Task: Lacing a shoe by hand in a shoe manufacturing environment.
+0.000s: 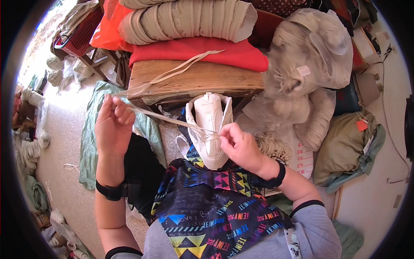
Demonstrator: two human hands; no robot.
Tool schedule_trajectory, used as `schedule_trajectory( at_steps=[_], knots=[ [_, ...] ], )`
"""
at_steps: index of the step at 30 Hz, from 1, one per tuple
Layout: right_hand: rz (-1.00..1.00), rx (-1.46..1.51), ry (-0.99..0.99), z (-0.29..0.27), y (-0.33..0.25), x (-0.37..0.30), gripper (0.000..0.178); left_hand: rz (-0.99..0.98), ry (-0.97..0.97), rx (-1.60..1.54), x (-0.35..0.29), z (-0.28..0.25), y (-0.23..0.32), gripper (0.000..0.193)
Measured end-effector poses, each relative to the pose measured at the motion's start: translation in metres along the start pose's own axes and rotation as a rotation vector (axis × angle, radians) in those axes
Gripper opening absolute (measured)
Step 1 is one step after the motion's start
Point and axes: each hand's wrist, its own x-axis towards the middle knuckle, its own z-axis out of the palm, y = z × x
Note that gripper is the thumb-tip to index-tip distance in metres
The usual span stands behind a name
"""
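A white shoe upper stands toe toward me over my lap, between me and a wooden table. A flat cream shoelace runs taut from its lower front to my left hand. That hand is raised at the left, its fingers closed round the lace. Beyond it, the loose lace end trails over the tabletop and red cloth. My right hand pinches the upper's right edge, close to where the lace meets it; the fingertips partly hide this spot. A patterned apron covers my lap.
On the wooden table, nested beige uppers rest on red cloth. Clear plastic bags of pale items stand at right, above a khaki bag. Coiled laces lie beside my right arm. Green plastic covers floor at left.
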Motion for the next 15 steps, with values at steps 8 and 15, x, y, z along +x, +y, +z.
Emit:
schedule_trajectory(
  at_steps=[8, 15],
  knots=[
    [-0.629, -0.053, -0.056, 0.015, -0.035, 0.041, 0.052, -0.015, -0.533, 0.269, -0.034, 0.083, -0.005, 0.04],
    [-0.188, 0.754, -0.365, -0.087, -0.089, 0.08, 0.038, -0.087, -0.342, -0.041, 0.002, 0.031, 0.022, 0.023]
  ],
)
